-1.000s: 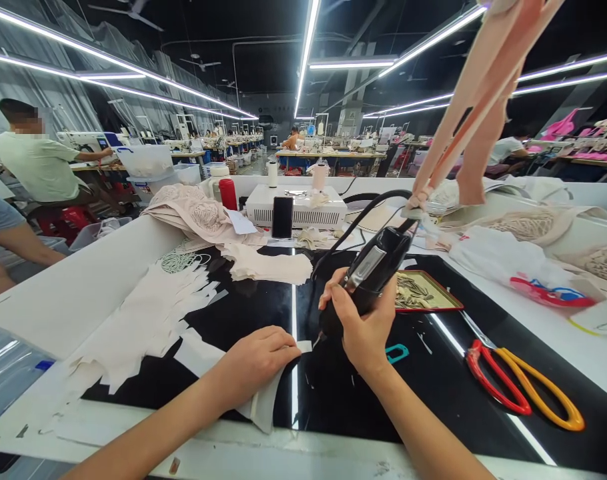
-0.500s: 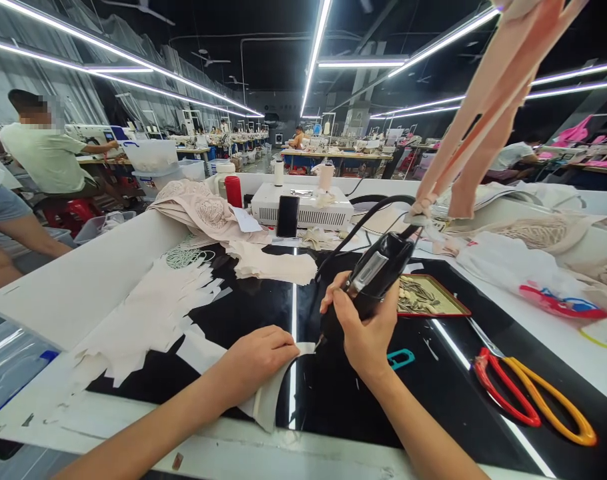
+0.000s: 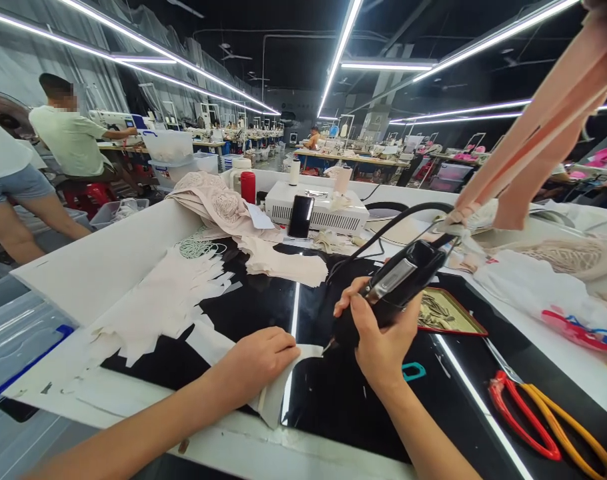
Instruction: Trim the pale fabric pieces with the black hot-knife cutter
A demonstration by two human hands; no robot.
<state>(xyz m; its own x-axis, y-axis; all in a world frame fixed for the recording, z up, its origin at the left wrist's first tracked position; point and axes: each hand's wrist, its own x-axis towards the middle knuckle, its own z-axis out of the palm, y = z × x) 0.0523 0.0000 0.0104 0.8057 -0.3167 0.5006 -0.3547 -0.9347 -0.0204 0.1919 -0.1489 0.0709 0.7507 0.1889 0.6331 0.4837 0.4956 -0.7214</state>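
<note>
Black glossy surface (image 3: 333, 403) carries pale fabric (image 3: 207, 340); strip lights (image 3: 341, 53) line the ceiling (image 3: 293, 17).

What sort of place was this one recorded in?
Most likely a garment workshop or sewing factory: sewing machines stand in rows beyond the worktable, cut fabric pieces are piled on it, and large scissors lie at the right.

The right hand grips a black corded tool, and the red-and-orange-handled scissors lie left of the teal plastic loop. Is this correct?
No: the red-and-orange-handled scissors lie right of the teal plastic loop, as the head view shows. The right hand does grip a black corded tool.
</note>
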